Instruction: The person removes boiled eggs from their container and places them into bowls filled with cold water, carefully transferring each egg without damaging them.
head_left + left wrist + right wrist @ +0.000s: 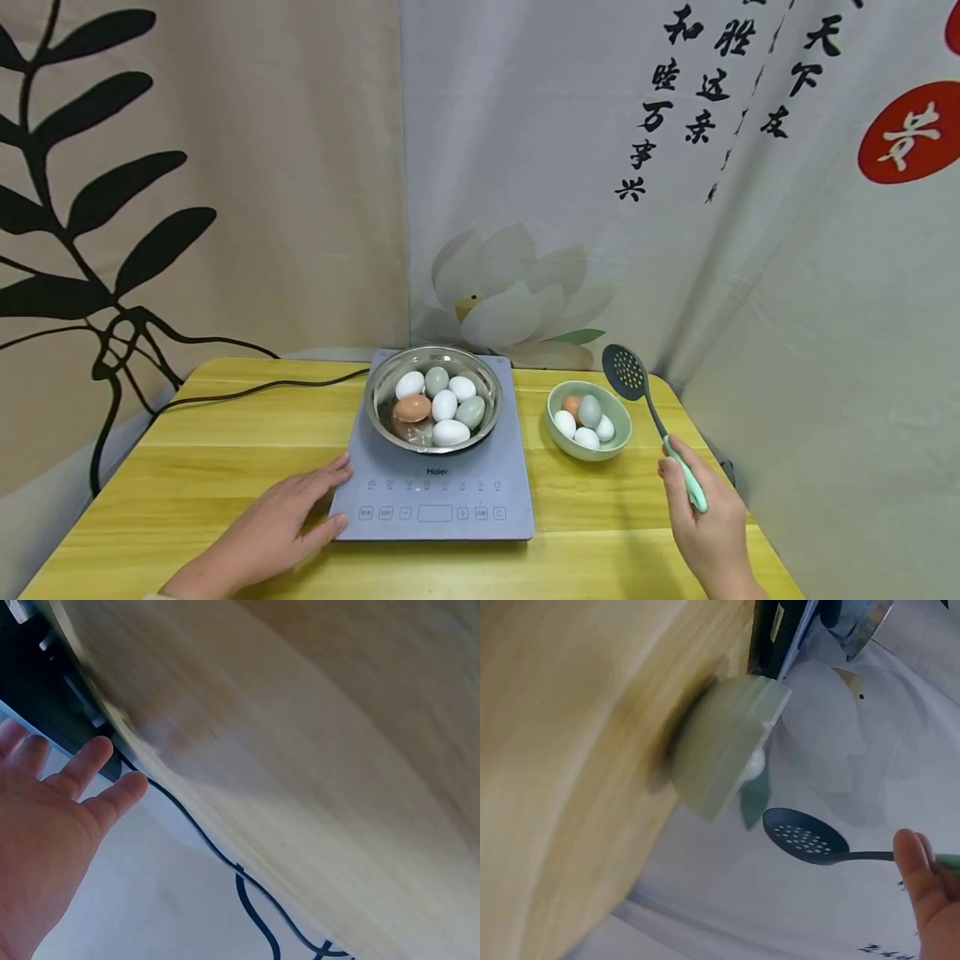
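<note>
My right hand (708, 521) grips the mint-green handle of a slotted spoon (626, 372), its dark perforated head raised beyond the green bowl's right rim. That bowl (555, 433) holds several eggs (590, 412), white, greyish and one brown. My left hand (273, 517) lies with fingers extended at the left edge of the induction cooker (442, 496), fingertips at its side. On the cooker stands a steel pot (487, 417) with several white, brown and grey-green eggs (444, 406) in it. In the right wrist view the slotted spoon (806, 836) shows apart from the bowl (724, 750).
A black cord (262, 387) runs from behind the cooker over the table's left side. The yellow wooden table (247, 442) ends against printed curtains (525, 167) at the back and right.
</note>
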The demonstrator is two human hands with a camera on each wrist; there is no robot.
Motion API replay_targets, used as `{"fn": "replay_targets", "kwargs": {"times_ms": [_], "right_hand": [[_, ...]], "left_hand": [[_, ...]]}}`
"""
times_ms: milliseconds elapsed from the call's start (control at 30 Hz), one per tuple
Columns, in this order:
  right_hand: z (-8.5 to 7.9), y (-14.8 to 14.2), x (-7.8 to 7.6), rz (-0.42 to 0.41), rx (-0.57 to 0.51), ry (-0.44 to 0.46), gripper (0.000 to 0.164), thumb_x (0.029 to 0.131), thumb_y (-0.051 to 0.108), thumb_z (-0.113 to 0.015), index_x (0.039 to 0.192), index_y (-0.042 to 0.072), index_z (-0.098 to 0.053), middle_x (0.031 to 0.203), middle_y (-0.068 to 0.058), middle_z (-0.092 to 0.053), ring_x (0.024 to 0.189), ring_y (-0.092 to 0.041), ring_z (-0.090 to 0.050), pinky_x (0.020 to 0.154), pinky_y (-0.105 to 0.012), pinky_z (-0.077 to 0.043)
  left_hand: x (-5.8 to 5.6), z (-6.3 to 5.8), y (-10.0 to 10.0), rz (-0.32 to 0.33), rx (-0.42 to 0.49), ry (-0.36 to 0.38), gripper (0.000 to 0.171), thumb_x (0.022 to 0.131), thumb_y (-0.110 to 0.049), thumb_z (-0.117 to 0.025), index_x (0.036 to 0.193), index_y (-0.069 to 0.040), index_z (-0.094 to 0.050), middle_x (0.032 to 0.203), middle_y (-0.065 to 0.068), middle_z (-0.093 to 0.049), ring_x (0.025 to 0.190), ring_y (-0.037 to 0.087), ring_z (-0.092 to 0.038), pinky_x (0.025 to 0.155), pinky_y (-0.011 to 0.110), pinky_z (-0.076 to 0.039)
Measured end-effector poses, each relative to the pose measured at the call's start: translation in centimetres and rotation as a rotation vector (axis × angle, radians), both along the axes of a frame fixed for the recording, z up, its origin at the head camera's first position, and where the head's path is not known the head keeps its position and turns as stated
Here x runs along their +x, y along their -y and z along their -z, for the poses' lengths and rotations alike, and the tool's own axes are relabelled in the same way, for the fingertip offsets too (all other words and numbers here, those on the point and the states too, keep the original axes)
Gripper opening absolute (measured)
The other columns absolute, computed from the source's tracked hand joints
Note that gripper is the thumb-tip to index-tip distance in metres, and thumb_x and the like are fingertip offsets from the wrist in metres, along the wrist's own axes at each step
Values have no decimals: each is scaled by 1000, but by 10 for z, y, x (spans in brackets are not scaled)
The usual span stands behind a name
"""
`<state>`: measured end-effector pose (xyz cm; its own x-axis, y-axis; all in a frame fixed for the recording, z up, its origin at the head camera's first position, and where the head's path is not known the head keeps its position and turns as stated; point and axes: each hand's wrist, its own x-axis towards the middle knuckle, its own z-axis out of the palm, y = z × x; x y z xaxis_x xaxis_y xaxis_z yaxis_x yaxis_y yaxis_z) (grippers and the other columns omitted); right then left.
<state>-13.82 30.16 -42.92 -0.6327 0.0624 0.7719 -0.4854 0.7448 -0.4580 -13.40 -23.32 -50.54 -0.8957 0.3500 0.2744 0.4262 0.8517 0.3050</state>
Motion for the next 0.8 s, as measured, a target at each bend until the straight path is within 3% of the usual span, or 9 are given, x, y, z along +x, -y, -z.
{"fn": "replay_targets", "kwargs": {"times_ms": [67,200,300,400,467,533,667,800], "right_hand": [[-4,3,3,-66,33,-76,40,94,-12,-66,133,-6,-71,106,-19,-80,103,24,-64,87,-1,-52],[-22,23,13,-207,-102,-42,41,97,-17,-59,135,-6,-70,111,1,-81,97,8,-74,91,-8,-57],[-36,44,16,-378,-209,-3,41,98,-22,-52,135,-13,-66,115,6,-80,94,-4,-77,90,-15,-61],[-45,68,11,-583,-182,-22,40,96,-25,-51,133,-18,-64,116,-4,-81,96,-8,-78,87,-21,-64],[-49,84,3,-682,-85,-58,35,97,-21,-56,131,-17,-65,114,-9,-81,96,-10,-78,84,-21,-65],[-52,100,-6,-728,44,-97,29,101,-9,-61,130,-13,-68,111,-13,-81,96,-14,-79,86,-21,-64],[-57,128,-20,-720,316,-155,30,111,17,-59,129,-3,-72,114,-12,-81,100,-21,-79,95,-22,-62],[-60,145,-27,-697,503,-187,34,114,25,-52,131,1,-71,117,-8,-80,103,-20,-78,95,-28,-63]], "left_hand": [[0,-1,0,4,2,-12,60,101,-54,-69,149,-18,-64,164,-1,-54,137,27,-65,108,54,-56],[0,-2,0,9,5,-18,59,101,-53,-70,148,-17,-64,163,0,-55,137,27,-65,108,54,-57],[0,-1,-1,10,4,-8,59,102,-54,-69,148,-17,-64,163,0,-55,138,27,-64,109,54,-56],[-1,-1,0,5,2,6,60,102,-55,-68,148,-18,-64,164,-1,-54,139,27,-64,109,54,-56],[-1,0,0,1,4,17,60,102,-56,-67,148,-18,-64,164,-1,-54,139,27,-64,110,54,-55],[-1,0,0,-3,6,29,61,102,-57,-66,149,-19,-64,164,-1,-53,140,27,-63,110,54,-55],[0,0,2,-13,14,65,62,102,-60,-64,151,-21,-62,166,-2,-51,141,29,-62,112,61,-51],[-1,0,3,-35,-6,86,64,102,-64,-61,152,-25,-60,167,-6,-50,141,34,-61,115,73,-42]]}}
